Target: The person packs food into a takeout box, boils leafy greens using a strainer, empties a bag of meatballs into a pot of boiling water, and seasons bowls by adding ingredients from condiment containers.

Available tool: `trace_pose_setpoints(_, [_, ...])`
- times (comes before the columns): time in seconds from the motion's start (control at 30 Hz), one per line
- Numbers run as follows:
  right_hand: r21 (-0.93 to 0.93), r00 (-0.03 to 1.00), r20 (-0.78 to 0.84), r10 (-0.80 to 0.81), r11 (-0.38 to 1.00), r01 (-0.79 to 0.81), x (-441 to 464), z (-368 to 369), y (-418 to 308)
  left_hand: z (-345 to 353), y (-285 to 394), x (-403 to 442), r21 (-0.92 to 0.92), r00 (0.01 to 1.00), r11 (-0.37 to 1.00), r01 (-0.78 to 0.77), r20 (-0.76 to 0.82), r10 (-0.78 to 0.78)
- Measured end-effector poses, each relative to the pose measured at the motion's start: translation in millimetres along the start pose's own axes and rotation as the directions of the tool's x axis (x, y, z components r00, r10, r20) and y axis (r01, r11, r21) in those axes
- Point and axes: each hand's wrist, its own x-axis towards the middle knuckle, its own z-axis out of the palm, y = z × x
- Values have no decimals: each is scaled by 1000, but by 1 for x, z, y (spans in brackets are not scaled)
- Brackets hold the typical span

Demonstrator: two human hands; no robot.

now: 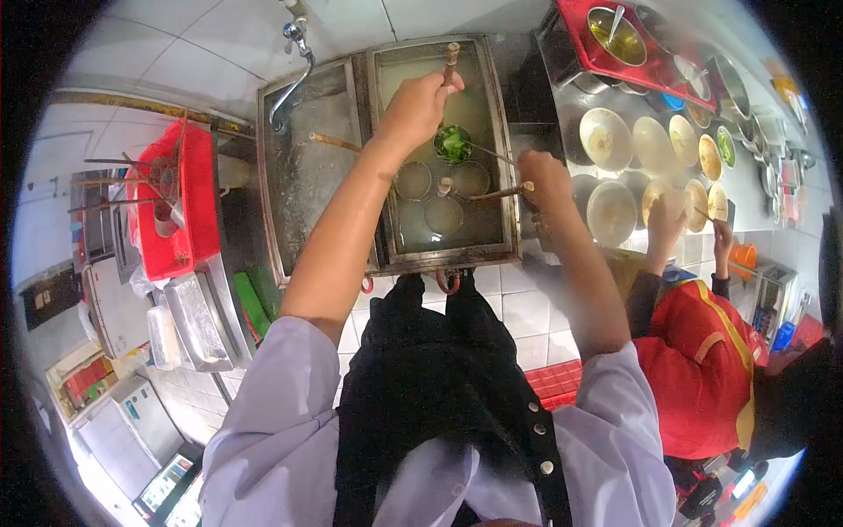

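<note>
My left hand (420, 110) is closed around the upright wooden handle (451, 60) of a noodle strainer over the cooking tank. Leafy greens (453, 143) sit in that strainer, just below the hand. My right hand (544, 180) is closed on thin chopsticks (493, 154), whose far end reaches the greens. Other round strainers stand in the cloudy water (413, 230): one on the left (412, 181), one on the right (471, 178) and one nearer me (443, 214). A wooden handle (505, 191) projects toward the right rim.
A tap (299, 66) hangs over the left tank section (307, 176). Several bowls (606, 136) line the right counter, beside a red tray (575, 39). A co-worker in red (694, 378) reaches over the bowls. Left stands a red bin (200, 211) with long-handled strainers.
</note>
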Motion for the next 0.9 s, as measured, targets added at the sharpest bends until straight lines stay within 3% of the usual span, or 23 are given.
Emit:
trace_pose_setpoints(0.1, [-40, 992, -95, -78, 996, 75, -8, -17, 12, -4, 3, -3, -29, 997, 999, -30, -67, 28])
trace_pose_setpoints(0.13, [-17, 999, -37, -37, 999, 37, -14, -34, 8, -5, -1, -4, -15, 998, 1000, -24, -63, 23])
trace_pose_setpoints(0.3, [-3, 999, -52, 8, 1000, -8, -23, -35, 25, -16, 4, 0, -21, 998, 998, 67, -10, -67])
trace_pose_setpoints(0.43, [21, 995, -95, 39, 999, -37, -49, -57, 31, -11, -9, 1, -98, 998, 995, -17, -61, 11])
trace_pose_setpoints(0.53, [187, 993, -114, 39, 982, -17, -67, -74, 33, -9, -16, 4, -116, 999, 993, -29, -46, 24])
trace_pose_setpoints(0.63, [200, 982, -186, -37, 977, 75, -59, -58, 21, -6, -9, 4, -94, 999, 995, -38, -17, 37])
trace_pose_setpoints(0.73, [78, 993, -96, -70, 994, 77, -33, -26, 7, -6, 8, 4, -83, 1000, 996, -7, -15, 6])
trace_pose_setpoints(0.83, [84, 993, -30, -112, 990, 114, -30, -8, 1, -5, 11, 4, -110, 1000, 994, -17, -21, 15])
trace_pose_setpoints(0.9, [29, 991, -51, -121, 992, 123, -30, -4, -1, -4, 13, 1, -105, 999, 994, -40, -26, 38])
